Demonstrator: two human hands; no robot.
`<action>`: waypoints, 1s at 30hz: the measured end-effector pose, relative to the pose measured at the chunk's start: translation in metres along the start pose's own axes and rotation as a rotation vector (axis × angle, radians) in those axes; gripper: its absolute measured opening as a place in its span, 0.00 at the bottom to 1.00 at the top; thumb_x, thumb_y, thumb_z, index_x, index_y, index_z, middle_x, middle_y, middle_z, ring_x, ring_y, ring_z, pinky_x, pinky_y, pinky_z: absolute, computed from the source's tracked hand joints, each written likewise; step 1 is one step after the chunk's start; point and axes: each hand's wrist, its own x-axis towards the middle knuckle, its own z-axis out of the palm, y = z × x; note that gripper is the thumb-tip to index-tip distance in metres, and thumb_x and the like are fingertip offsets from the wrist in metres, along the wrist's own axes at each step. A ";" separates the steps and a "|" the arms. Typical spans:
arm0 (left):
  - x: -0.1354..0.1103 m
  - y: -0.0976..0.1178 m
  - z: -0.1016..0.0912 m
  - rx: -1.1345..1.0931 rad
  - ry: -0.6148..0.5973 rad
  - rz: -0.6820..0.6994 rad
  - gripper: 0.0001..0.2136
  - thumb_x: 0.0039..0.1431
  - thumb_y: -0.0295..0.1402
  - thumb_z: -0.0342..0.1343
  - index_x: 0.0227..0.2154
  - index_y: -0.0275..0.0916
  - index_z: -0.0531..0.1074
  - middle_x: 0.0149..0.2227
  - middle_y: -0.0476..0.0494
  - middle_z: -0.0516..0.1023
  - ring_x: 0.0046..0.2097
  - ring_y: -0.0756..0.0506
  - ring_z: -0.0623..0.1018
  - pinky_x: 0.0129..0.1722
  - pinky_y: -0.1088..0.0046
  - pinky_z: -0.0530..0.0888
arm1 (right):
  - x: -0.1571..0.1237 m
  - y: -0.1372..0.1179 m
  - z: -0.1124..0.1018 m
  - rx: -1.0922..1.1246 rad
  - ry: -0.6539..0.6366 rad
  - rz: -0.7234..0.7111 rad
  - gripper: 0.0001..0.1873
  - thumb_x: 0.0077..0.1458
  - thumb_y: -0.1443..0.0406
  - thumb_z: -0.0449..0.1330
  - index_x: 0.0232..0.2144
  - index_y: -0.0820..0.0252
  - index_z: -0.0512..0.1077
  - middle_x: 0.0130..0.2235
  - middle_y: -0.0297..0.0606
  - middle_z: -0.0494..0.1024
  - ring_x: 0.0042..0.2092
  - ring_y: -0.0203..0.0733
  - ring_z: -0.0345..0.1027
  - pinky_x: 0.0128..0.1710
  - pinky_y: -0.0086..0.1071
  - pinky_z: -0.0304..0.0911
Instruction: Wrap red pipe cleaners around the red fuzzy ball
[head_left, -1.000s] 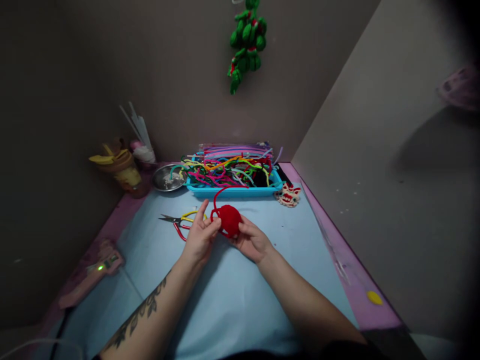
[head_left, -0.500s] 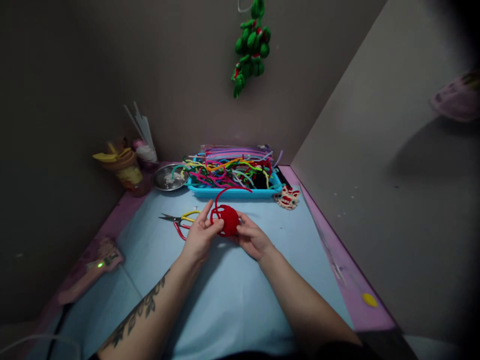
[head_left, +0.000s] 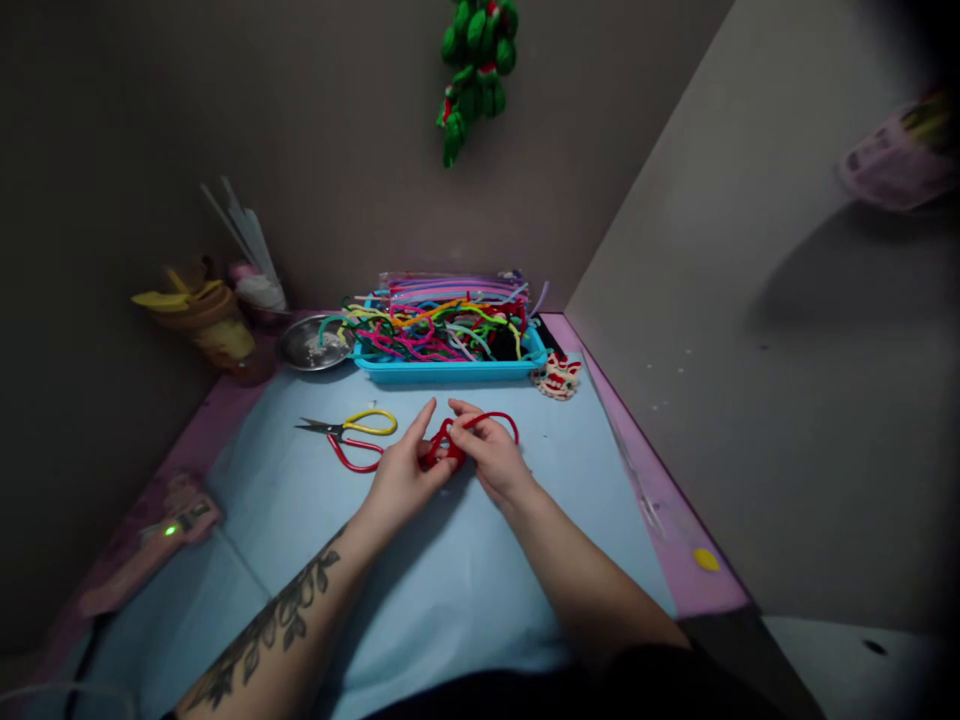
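A red pipe-cleaner piece (head_left: 455, 453) is held over the blue cloth between both hands, mostly covered by fingers. My left hand (head_left: 405, 474) pinches its left side, with the index finger stretched up. My right hand (head_left: 495, 462) closes at its upper right, thumb and fingers on the red strand. The strand's free length (head_left: 512, 420) curves out past the right hand's knuckles. Just left of my left hand lie scissors (head_left: 341, 434) with one yellow and one red handle, their blades apart.
A blue tray (head_left: 450, 374) full of colored pipe cleaners stands at the back, beside a metal bowl (head_left: 316, 345). A lion-face piece (head_left: 557, 378) lies at the tray's right corner. A pink glue gun (head_left: 161, 545) with a green light rests at left. Walls stand behind and right.
The red piece has turned from its round face toward edge-on. My right hand has moved from its right side up onto the strand, whose loop now bends right. The view has shifted slightly.
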 end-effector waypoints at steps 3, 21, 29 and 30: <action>0.002 0.004 0.000 -0.077 0.002 -0.046 0.41 0.49 0.32 0.61 0.65 0.37 0.51 0.25 0.51 0.75 0.25 0.51 0.70 0.26 0.77 0.64 | 0.002 0.001 -0.003 -0.027 0.027 0.006 0.11 0.42 0.59 0.68 0.24 0.59 0.74 0.52 0.42 0.72 0.53 0.46 0.64 0.58 0.40 0.51; 0.013 -0.002 -0.015 -0.372 0.058 -0.048 0.30 0.52 0.35 0.61 0.58 0.42 0.61 0.37 0.45 0.75 0.34 0.50 0.73 0.33 0.75 0.68 | 0.004 -0.006 -0.004 0.275 0.015 0.337 0.11 0.34 0.63 0.70 0.20 0.62 0.73 0.22 0.31 0.74 0.27 0.35 0.66 0.30 0.30 0.62; 0.004 0.010 -0.019 0.186 0.245 0.251 0.06 0.50 0.33 0.62 0.32 0.43 0.79 0.33 0.46 0.78 0.27 0.48 0.68 0.32 0.72 0.66 | 0.008 0.001 -0.001 0.174 0.214 0.130 0.10 0.37 0.61 0.68 0.22 0.60 0.74 0.31 0.33 0.77 0.31 0.35 0.67 0.33 0.30 0.62; 0.003 0.010 -0.018 0.183 0.224 0.248 0.09 0.50 0.33 0.63 0.35 0.44 0.79 0.35 0.45 0.79 0.27 0.48 0.69 0.33 0.71 0.67 | 0.008 0.003 -0.001 0.158 0.237 0.085 0.09 0.38 0.61 0.68 0.23 0.59 0.74 0.36 0.34 0.78 0.34 0.35 0.68 0.35 0.30 0.63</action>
